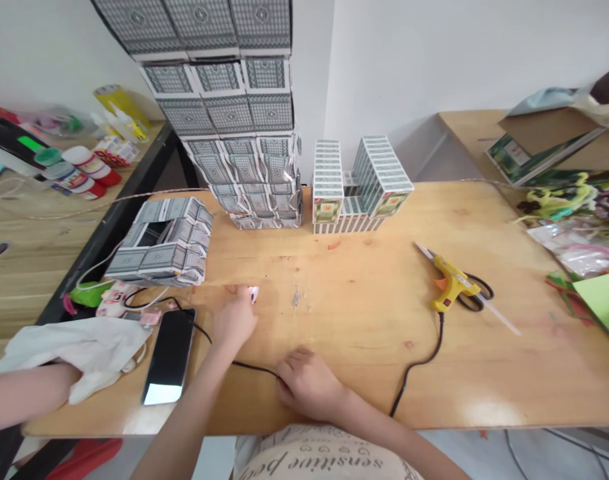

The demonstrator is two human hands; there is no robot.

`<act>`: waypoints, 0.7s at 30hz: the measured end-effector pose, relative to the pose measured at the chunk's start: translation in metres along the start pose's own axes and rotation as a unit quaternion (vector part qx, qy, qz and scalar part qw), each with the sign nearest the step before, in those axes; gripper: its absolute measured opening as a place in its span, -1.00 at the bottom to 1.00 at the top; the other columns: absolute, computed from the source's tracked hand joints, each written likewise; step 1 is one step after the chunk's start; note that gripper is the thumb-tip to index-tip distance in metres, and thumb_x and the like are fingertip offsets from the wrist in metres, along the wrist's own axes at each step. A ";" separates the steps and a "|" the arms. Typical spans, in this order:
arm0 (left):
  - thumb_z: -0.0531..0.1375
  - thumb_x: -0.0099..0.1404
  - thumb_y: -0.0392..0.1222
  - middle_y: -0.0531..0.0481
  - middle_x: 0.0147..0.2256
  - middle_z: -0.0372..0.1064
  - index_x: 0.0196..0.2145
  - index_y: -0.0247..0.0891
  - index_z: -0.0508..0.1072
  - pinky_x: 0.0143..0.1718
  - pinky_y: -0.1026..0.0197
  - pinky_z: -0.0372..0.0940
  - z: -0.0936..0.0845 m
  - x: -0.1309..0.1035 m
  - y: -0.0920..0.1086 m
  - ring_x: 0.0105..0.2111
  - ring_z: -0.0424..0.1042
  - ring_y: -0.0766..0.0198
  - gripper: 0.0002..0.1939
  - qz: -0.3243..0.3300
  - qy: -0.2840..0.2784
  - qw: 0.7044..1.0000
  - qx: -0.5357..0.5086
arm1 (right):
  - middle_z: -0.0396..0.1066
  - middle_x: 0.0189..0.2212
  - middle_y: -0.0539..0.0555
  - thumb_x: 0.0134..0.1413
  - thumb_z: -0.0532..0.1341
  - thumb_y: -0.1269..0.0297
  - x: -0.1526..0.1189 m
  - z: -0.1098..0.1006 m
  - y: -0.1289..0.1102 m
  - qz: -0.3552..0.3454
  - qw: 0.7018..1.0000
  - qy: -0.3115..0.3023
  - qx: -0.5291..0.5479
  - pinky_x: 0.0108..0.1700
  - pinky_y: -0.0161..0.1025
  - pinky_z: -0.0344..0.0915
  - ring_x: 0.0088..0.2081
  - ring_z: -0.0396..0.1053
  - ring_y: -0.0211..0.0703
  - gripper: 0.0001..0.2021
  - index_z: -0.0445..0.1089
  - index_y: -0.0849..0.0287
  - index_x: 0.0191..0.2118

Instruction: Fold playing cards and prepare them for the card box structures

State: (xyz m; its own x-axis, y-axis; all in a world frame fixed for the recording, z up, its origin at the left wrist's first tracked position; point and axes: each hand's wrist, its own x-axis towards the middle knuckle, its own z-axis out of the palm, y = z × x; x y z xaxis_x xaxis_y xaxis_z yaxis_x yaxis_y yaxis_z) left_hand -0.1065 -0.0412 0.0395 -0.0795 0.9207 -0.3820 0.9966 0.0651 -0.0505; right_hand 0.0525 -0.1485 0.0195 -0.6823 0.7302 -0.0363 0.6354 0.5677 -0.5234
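My left hand (233,321) reaches forward over the wooden table (364,320), fingertips pinched on a small pink-and-white piece (253,294). My right hand (308,385) lies near the front edge with its fingers curled down over the end of a thin black cable (244,365). That cable runs left toward a black phone (169,357) lying face up. A yellow glue gun (452,287) lies to the right, well away from both hands, on top of black-handled scissors (479,297).
A tall stack of patterned card boxes (237,113) stands at the back, with a lower pile (165,243) on the left and green-edged packs (359,187) beside it. White cloth (84,347) and another person's arm (24,395) are at the left. Craft scraps (579,220) crowd the right.
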 end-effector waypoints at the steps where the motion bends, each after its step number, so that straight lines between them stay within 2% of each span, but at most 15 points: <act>1: 0.00 0.23 -0.30 -0.23 -0.35 0.45 -0.07 -0.30 0.17 -0.39 0.16 0.20 -0.001 0.001 0.009 -0.31 0.47 0.00 -0.71 0.026 -0.005 1.000 -0.006 | 0.40 -0.45 0.08 0.07 0.05 0.42 0.000 -0.001 0.000 0.001 1.000 -0.002 0.002 -0.31 -0.22 0.14 -0.41 0.30 -0.18 -0.90 0.30 0.23 -0.37; 3: -0.03 0.27 -0.29 -0.21 -0.36 0.44 -0.09 -0.30 0.19 -0.40 0.18 0.19 -0.004 0.001 0.020 -0.33 0.47 0.03 -0.76 0.069 -0.011 0.997 -0.022 | 0.40 -0.45 0.08 0.09 0.06 0.38 -0.002 -0.004 -0.001 0.004 1.000 -0.007 0.011 -0.29 -0.22 0.16 -0.40 0.31 -0.18 -0.89 0.31 0.22 -0.38; 5: -0.08 0.33 -0.23 -0.20 -0.37 0.44 -0.09 -0.31 0.20 -0.42 0.20 0.18 -0.008 0.001 0.023 -0.35 0.46 0.07 -0.77 0.088 -0.011 0.996 -0.031 | 0.39 -0.46 0.06 0.11 0.09 0.27 -0.004 -0.011 0.002 0.022 0.999 0.005 0.039 -0.31 -0.24 0.20 -0.41 0.32 -0.18 -0.86 0.32 0.21 -0.37; 6: -0.10 0.34 -0.19 -0.19 -0.38 0.44 -0.09 -0.31 0.21 -0.43 0.21 0.18 -0.012 0.001 0.021 -0.36 0.46 0.08 -0.76 0.093 -0.007 0.995 -0.035 | 0.38 -0.45 0.06 0.12 0.10 0.22 -0.004 -0.017 0.004 0.041 0.997 0.027 0.061 -0.32 -0.26 0.22 -0.41 0.32 -0.19 -0.83 0.32 0.21 -0.34; 8: -0.08 0.35 -0.13 -0.16 -0.38 0.43 -0.10 -0.31 0.25 -0.43 0.22 0.17 -0.022 -0.001 0.014 -0.36 0.45 0.10 -0.73 0.125 0.011 0.991 -0.050 | 0.38 -0.33 0.10 0.14 0.09 0.15 0.000 -0.032 0.010 0.089 0.984 0.112 0.105 -0.32 -0.29 0.27 -0.34 0.35 -0.19 -0.76 0.32 0.21 -0.20; 11: -0.02 0.32 -0.13 -0.07 -0.33 0.43 -0.21 -0.24 0.36 -0.33 0.23 0.20 -0.047 -0.003 0.003 -0.29 0.42 0.16 -0.78 0.256 0.042 0.961 -0.101 | 0.25 -0.01 0.21 0.17 0.07 0.21 0.018 -0.058 0.021 0.124 0.949 0.266 0.112 -0.17 -0.25 0.30 -0.11 0.32 -0.14 -0.63 0.18 0.16 0.08; 12: 0.00 0.30 -0.14 -0.05 -0.31 0.43 -0.26 -0.22 0.40 -0.28 0.24 0.20 -0.056 -0.003 0.001 -0.26 0.40 0.19 -0.79 0.298 0.050 0.946 -0.120 | 0.22 0.03 0.20 0.18 0.05 0.25 0.027 -0.065 0.024 0.115 0.947 0.281 0.108 -0.15 -0.24 0.30 -0.10 0.32 -0.14 -0.61 0.15 0.12 0.13; 14: 0.07 0.25 -0.16 -0.02 -0.33 0.42 -0.37 -0.22 0.45 -0.24 0.24 0.21 -0.074 -0.003 0.000 -0.26 0.39 0.21 -0.82 0.336 0.067 0.929 -0.143 | 0.32 -0.07 0.16 0.19 0.03 0.31 0.044 -0.077 0.030 0.091 0.951 0.275 0.113 -0.16 -0.25 0.30 -0.13 0.34 -0.14 -0.65 0.22 0.10 0.09; 17: 0.17 0.16 -0.15 0.00 -0.37 0.42 -0.39 -0.23 0.46 -0.28 0.24 0.22 -0.087 -0.002 0.000 -0.31 0.39 0.22 -0.87 0.293 0.118 0.926 -0.205 | 0.41 -0.36 0.09 0.17 0.04 0.31 0.059 -0.083 0.036 0.118 0.932 0.290 0.182 -0.25 -0.29 0.31 -0.30 0.39 -0.18 -0.79 0.41 0.16 -0.23; 19: 0.18 0.14 -0.10 -0.01 -0.30 0.42 -0.22 -0.23 0.42 -0.30 0.24 0.25 -0.081 -0.002 -0.001 -0.30 0.40 0.24 -0.75 0.235 0.157 0.906 -0.316 | 0.41 -0.47 0.07 0.14 0.06 0.29 0.061 -0.080 0.038 0.173 0.889 0.310 0.288 -0.34 -0.30 0.32 -0.43 0.40 -0.22 -0.82 0.38 0.19 -0.36; 21: 0.15 0.16 -0.04 -0.07 -0.21 0.40 -0.06 -0.27 0.30 -0.30 0.24 0.29 -0.067 -0.002 -0.001 -0.25 0.40 0.24 -0.59 0.199 0.145 0.869 -0.430 | 0.42 -0.53 0.04 0.12 0.07 0.26 0.060 -0.072 0.036 0.209 0.830 0.297 0.423 -0.42 -0.30 0.34 -0.51 0.40 -0.23 -0.84 0.32 0.20 -0.36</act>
State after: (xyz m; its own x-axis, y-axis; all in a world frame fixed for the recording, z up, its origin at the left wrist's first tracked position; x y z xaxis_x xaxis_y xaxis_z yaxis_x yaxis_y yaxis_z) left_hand -0.1059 -0.0174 0.1017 0.1591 0.9863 0.0442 0.6016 -0.1324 0.7877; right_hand 0.0608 -0.0568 0.0599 -0.0075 0.9974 -0.0712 0.1184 -0.0698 -0.9905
